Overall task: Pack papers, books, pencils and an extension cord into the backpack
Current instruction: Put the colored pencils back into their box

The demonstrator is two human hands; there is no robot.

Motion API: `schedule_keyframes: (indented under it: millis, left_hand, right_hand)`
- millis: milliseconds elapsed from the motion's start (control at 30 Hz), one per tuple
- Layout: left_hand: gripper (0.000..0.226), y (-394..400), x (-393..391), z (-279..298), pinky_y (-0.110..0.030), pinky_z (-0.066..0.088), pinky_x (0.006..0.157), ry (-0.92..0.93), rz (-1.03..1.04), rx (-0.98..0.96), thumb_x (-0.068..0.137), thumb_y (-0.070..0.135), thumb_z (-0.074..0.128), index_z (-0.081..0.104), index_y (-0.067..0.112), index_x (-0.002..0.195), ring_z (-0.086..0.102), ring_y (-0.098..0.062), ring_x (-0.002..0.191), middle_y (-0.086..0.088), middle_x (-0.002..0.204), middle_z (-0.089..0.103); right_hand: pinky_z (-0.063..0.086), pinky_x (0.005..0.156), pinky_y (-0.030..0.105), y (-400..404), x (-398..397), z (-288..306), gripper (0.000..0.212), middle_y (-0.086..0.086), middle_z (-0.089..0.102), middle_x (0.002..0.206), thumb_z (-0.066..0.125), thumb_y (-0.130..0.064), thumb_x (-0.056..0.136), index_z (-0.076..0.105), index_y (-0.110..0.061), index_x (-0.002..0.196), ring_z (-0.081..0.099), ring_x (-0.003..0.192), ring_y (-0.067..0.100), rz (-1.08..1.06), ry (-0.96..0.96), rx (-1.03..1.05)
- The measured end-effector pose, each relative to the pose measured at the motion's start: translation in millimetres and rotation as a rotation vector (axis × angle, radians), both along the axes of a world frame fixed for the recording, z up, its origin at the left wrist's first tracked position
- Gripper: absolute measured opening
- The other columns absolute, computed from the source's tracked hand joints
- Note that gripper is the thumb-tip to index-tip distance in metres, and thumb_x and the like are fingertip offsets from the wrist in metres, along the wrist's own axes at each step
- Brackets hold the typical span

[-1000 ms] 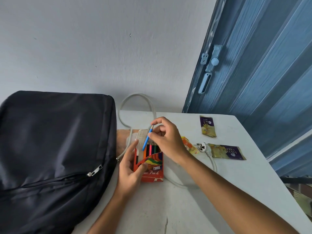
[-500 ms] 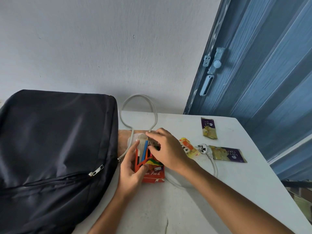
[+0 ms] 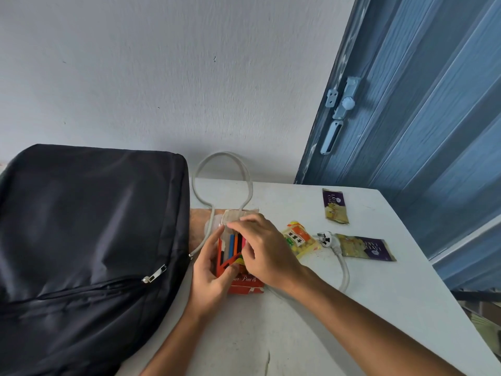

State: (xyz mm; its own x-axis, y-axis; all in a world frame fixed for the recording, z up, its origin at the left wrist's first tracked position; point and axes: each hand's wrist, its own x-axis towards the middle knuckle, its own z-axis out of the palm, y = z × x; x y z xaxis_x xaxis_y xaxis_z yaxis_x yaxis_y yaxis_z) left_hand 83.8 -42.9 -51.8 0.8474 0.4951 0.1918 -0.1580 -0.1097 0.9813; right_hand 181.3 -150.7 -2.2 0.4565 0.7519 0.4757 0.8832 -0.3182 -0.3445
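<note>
Both hands on the pencil box (image 3: 245,279), flat on the bench (image 3: 352,308) beside the backpack (image 3: 89,226): left hand (image 3: 210,270) grips it, right hand (image 3: 267,252) fingers curl over the pencils (image 3: 233,244). Next, I judge: close flap, open zip.

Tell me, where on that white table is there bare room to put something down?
Bare table lies near the right edge, below the plug and purple wrappers, and along the near edge between the forearms. It is crowded mid-table: both hands on the pencil box, the cord and the backpack.
</note>
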Motion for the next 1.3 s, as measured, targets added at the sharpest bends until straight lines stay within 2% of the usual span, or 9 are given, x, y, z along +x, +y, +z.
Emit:
schedule_keyframes:
  millis: [67,100,233,400,533,700,833,1100,1300]
  left_hand:
    - [0.074,2.3,0.2,-3.7,-0.045,0.054,0.091,0.008,-0.002,0.005,0.069,0.024,0.061,0.044,0.023,0.141,0.062,-0.025,0.113,-0.008,0.126,0.062]
    - [0.074,2.4,0.2,-4.4,-0.048,0.054,0.091,0.008,-0.005,0.005,0.069,0.024,0.061,0.044,0.025,0.141,0.063,-0.027,0.111,-0.010,0.125,0.062]
    - [0.073,-0.3,0.3,-2.5,-0.024,0.054,0.082,-0.010,0.000,-0.022,0.066,0.029,0.061,0.044,0.027,0.137,0.064,-0.010,0.107,-0.010,0.118,0.063]
    - [0.071,0.8,0.8,-7.5,-0.034,0.058,0.076,-0.048,-0.022,-0.141,0.070,0.021,0.066,0.045,0.024,0.138,0.066,-0.030,0.106,-0.011,0.119,0.064]
    - [0.061,1.2,1.8,-9.9,-0.036,0.058,0.075,-0.058,-0.024,-0.233,0.078,0.006,0.063,0.046,0.020,0.136,0.066,-0.031,0.107,-0.008,0.117,0.066]
    - [0.060,1.4,1.7,-9.3,-0.032,0.059,0.072,-0.053,-0.026,-0.234,0.087,-0.015,0.056,0.044,0.015,0.137,0.067,-0.026,0.104,0.000,0.111,0.069]
    - [0.058,0.7,1.4,-8.1,-0.029,0.059,0.071,-0.052,-0.029,-0.215,0.087,-0.016,0.053,0.043,0.014,0.136,0.068,-0.020,0.104,0.007,0.114,0.069]
    - [0.058,0.9,2.0,-11.0,-0.037,0.060,0.074,-0.035,-0.030,-0.204,0.088,-0.012,0.054,0.044,0.017,0.137,0.067,-0.028,0.105,-0.004,0.117,0.067]
    - [0.059,-2.9,2.4,-7.0,-0.031,0.058,0.073,-0.018,-0.025,-0.239,0.088,-0.014,0.055,0.043,0.018,0.137,0.067,-0.027,0.106,-0.009,0.119,0.066]
  right_hand:
    - [0.055,0.085,0.039,-1.8,-2.1,-1.7,0.049,0.012,0.062,0.113,0.047,-0.003,0.078,0.060,-0.009,0.125,0.058,0.104,0.025,0.002,-0.019,-0.020]
    - [0.056,0.083,0.039,-3.3,-2.8,-2.1,0.049,0.012,0.063,0.111,0.043,-0.006,0.078,0.061,-0.008,0.124,0.059,0.102,0.024,0.004,-0.030,-0.016]
    - [0.054,0.086,0.036,-7.4,-0.9,-3.5,0.045,0.011,0.065,0.107,0.040,-0.004,0.079,0.063,-0.004,0.117,0.058,0.105,0.021,0.028,-0.029,0.083]
    - [0.051,0.084,0.026,-17.3,10.5,-17.1,0.028,0.006,0.065,0.096,0.044,0.000,0.081,0.068,-0.003,0.096,0.059,0.095,0.019,-0.142,0.063,0.280]
    - [0.042,0.081,0.013,-28.9,11.2,-33.6,0.023,0.002,0.062,0.086,0.043,-0.009,0.084,0.063,-0.007,0.073,0.056,0.089,0.011,-0.280,0.176,0.434]
    - [0.045,0.077,0.018,-38.0,-6.1,-57.5,0.017,0.001,0.060,0.084,0.045,-0.009,0.086,0.060,-0.007,0.077,0.055,0.086,0.009,-0.281,0.278,0.472]
    - [0.044,0.070,0.020,-40.2,-6.3,-63.3,0.016,-0.003,0.056,0.080,0.044,-0.007,0.088,0.055,-0.011,0.077,0.053,0.079,0.008,-0.315,0.376,0.495]
    - [0.041,0.062,0.014,-43.0,-6.4,-64.7,0.020,-0.003,0.058,0.073,0.047,-0.001,0.090,0.059,-0.010,0.076,0.054,0.071,0.007,-0.392,0.550,0.472]
    - [0.044,0.062,0.011,-45.3,-4.5,-63.4,0.024,-0.002,0.064,0.076,0.052,0.003,0.091,0.063,-0.013,0.077,0.058,0.075,0.006,-0.437,0.642,0.456]
